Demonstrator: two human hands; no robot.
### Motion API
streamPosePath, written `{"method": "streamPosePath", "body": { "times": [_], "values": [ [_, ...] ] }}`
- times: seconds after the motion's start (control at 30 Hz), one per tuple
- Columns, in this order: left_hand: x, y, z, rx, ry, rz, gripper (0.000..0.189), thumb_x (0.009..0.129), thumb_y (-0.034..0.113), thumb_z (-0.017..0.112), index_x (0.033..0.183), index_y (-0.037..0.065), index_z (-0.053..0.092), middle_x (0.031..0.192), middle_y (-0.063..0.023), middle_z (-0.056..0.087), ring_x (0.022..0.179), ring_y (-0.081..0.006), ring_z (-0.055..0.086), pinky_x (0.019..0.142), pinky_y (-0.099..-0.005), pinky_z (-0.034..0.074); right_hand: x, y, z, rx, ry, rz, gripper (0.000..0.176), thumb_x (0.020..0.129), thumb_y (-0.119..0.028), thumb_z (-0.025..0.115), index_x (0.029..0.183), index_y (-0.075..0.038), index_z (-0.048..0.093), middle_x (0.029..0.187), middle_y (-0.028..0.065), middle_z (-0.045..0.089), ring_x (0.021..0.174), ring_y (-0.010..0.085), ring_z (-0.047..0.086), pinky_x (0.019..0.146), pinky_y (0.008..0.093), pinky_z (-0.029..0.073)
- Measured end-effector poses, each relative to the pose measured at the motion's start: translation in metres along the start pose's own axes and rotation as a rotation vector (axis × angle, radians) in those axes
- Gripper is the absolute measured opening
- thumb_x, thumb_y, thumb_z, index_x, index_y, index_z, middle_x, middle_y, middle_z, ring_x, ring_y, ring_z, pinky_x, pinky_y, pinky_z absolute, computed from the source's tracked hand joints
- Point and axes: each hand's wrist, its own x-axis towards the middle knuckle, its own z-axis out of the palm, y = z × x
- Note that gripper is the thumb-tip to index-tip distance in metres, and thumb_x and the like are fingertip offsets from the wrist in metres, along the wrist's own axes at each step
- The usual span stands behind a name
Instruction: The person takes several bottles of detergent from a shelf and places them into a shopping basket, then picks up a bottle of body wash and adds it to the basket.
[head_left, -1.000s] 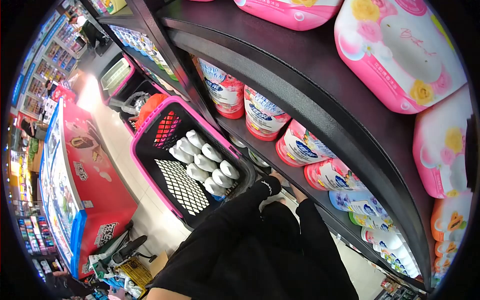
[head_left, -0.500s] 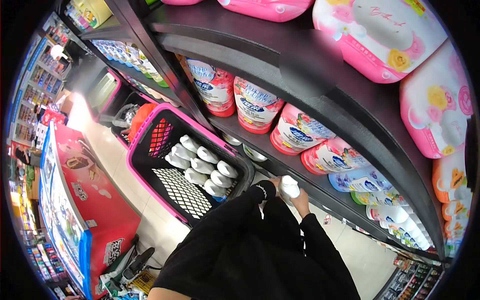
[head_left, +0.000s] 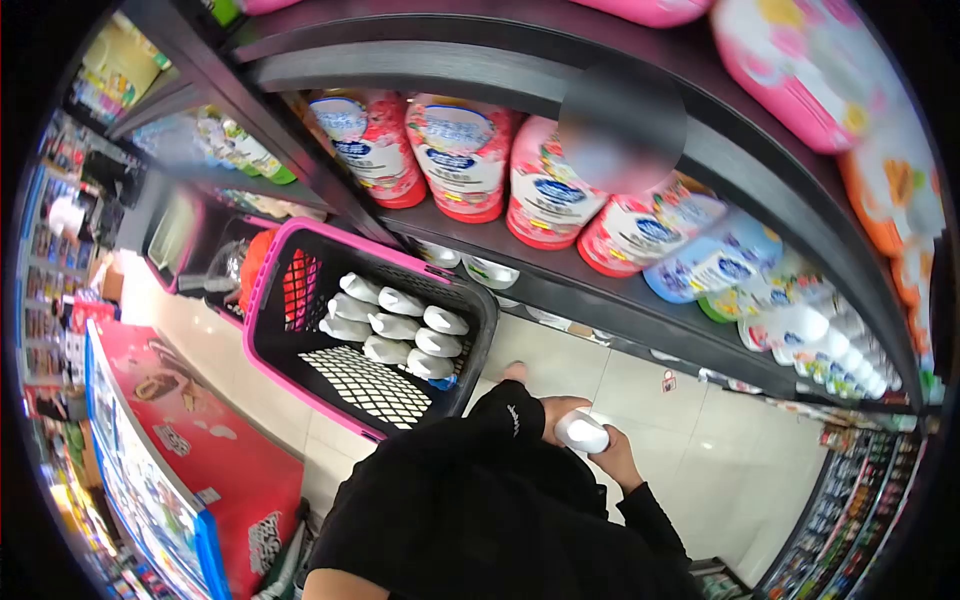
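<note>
A white bottle [head_left: 582, 432], seen mostly from its end, is held in front of my body between both hands. My left hand [head_left: 553, 414] wraps the bottle's left side. On the opposite side, my right hand [head_left: 618, 458] has its fingers closed against the bottle. Its label side is hidden from this angle. Left of my hands stands a black shopping basket with a pink rim [head_left: 262, 300]. Several white bottles [head_left: 394, 327] stand close together inside it, towards the shelf side.
A black shelf [head_left: 420, 65] curves across the top, with pink-red detergent bottles [head_left: 458, 160] and a blue bottle [head_left: 715, 262] on it. A red display case [head_left: 190, 420] stands at the left. Another basket [head_left: 190, 240] is behind mine. Pale floor tiles [head_left: 700, 450] lie to the right.
The bottle has tipped over from a cap-up pose and moved lower, away from the shelf edge. Both hands still hold it. My view has shifted, so shelf and basket appear moved.
</note>
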Motion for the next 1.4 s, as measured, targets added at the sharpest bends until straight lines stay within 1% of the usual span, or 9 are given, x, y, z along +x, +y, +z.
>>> {"method": "streamPosePath", "body": {
  "times": [0.17, 0.23, 0.27, 0.33, 0.43, 0.7, 0.93, 1.0, 1.4],
  "values": [
    [-0.036, 0.072, 0.025, -0.051, -0.069, -0.023, 0.047, 0.057, 0.015, 0.068, 0.096, 0.004, 0.046, 0.091, -0.0123, 0.053, 0.087, -0.0246, 0.052, 0.075, -0.0319, 0.041, -0.061, 0.002, 0.011, 0.031, 0.049, 0.005, 0.02, 0.057, -0.008, 0.06, 0.073, -0.001, 0.051, 0.066, 0.0123, 0.054, 0.063, 0.0231, 0.054, 0.058, 0.0291, 0.042],
    [-0.049, 0.074, 0.047, 0.053, 0.023, 0.174, 0.052, 0.06, 0.017, 0.068, 0.103, 0.002, 0.043, 0.095, -0.0128, 0.052, 0.09, -0.0226, 0.051, 0.076, -0.0293, 0.041, -0.087, 0.008, 0.02, 0.125, 0.083, -0.054, 0.018, 0.058, -0.008, 0.06, 0.071, -0.001, 0.05, 0.065, 0.0112, 0.053, 0.061, 0.0213, 0.053, 0.057, 0.0281, 0.041],
    [-0.054, 0.077, 0.056, 0.065, -0.006, 0.175, 0.052, 0.06, 0.017, 0.068, 0.103, 0.002, 0.043, 0.095, -0.0128, 0.052, 0.09, -0.0226, 0.051, 0.076, -0.0293, 0.041, -0.102, 0.003, 0.02, 0.094, 0.098, -0.081, 0.018, 0.057, -0.006, 0.062, 0.07, -0.003, 0.05, 0.066, 0.0049, 0.054, 0.06, 0.0111, 0.05, 0.055, 0.0247, 0.04],
    [-0.063, 0.094, 0.072, 0.122, 0.115, 0.418, 0.056, 0.06, 0.017, 0.068, 0.106, 0.001, 0.041, 0.1, -0.0134, 0.05, 0.093, -0.0228, 0.05, 0.078, -0.0294, 0.04, -0.128, 0.001, 0.025, 0.112, 0.141, -0.082, 0.018, 0.057, -0.006, 0.062, 0.07, -0.002, 0.05, 0.066, 0.005, 0.054, 0.06, 0.0115, 0.05, 0.055, 0.0247, 0.04],
    [-0.079, 0.115, 0.093, 0.073, -0.023, 0.262, 0.058, 0.057, 0.016, 0.069, 0.106, 0.004, 0.042, 0.098, -0.0109, 0.052, 0.092, -0.0234, 0.051, 0.079, -0.0306, 0.04, -0.162, -0.006, 0.03, 0.143, 0.169, -0.086, 0.019, 0.056, -0.006, 0.062, 0.071, -0.002, 0.051, 0.064, 0.006, 0.053, 0.059, 0.0132, 0.051, 0.055, 0.0248, 0.04],
    [-0.135, 0.153, 0.123, 0.149, 0.054, 0.246, 0.054, 0.058, 0.016, 0.069, 0.104, 0.002, 0.046, 0.098, -0.0103, 0.053, 0.09, -0.0208, 0.053, 0.078, -0.0286, 0.04, -0.207, -0.033, 0.043, 0.098, 0.068, -0.154, 0.022, 0.057, -0.011, 0.062, 0.072, 0.0, 0.051, 0.067, 0.012, 0.054, 0.062, 0.0208, 0.054, 0.057, 0.0273, 0.041],
    [-0.193, 0.18, 0.106, 0.158, 0.139, 0.191, 0.059, 0.055, 0.019, 0.07, 0.105, 0.005, 0.044, 0.095, -0.0103, 0.054, 0.088, -0.0234, 0.053, 0.076, -0.0301, 0.043, -0.198, -0.076, 0.065, -0.048, 0.001, -0.37, 0.021, 0.053, -0.01, 0.062, 0.067, -0.001, 0.05, 0.06, 0.0112, 0.051, 0.057, 0.0226, 0.053, 0.052, 0.0272, 0.04],
    [-0.211, 0.183, 0.1, 0.183, 0.202, 0.196, 0.058, 0.055, 0.019, 0.07, 0.105, 0.005, 0.046, 0.095, -0.0103, 0.055, 0.087, -0.0226, 0.054, 0.074, -0.0291, 0.043, -0.192, -0.095, 0.073, -0.025, -0.077, -0.367, 0.021, 0.052, -0.011, 0.06, 0.066, -0.001, 0.049, 0.063, 0.0143, 0.051, 0.06, 0.0318, 0.049, 0.053, 0.0337, 0.039],
    [-0.328, 0.168, -0.013, 0.266, 0.389, 0.307, 0.058, 0.054, 0.021, 0.072, 0.101, 0.0, 0.047, 0.098, -0.0155, 0.053, 0.088, -0.0289, 0.053, 0.075, -0.0328, 0.044, -0.106, -0.217, 0.16, -0.113, -0.185, -0.563, 0.02, 0.054, -0.012, 0.062, 0.066, -0.003, 0.049, 0.063, 0.0121, 0.05, 0.061, 0.0305, 0.05, 0.057, 0.0349, 0.04]
  ]
}}
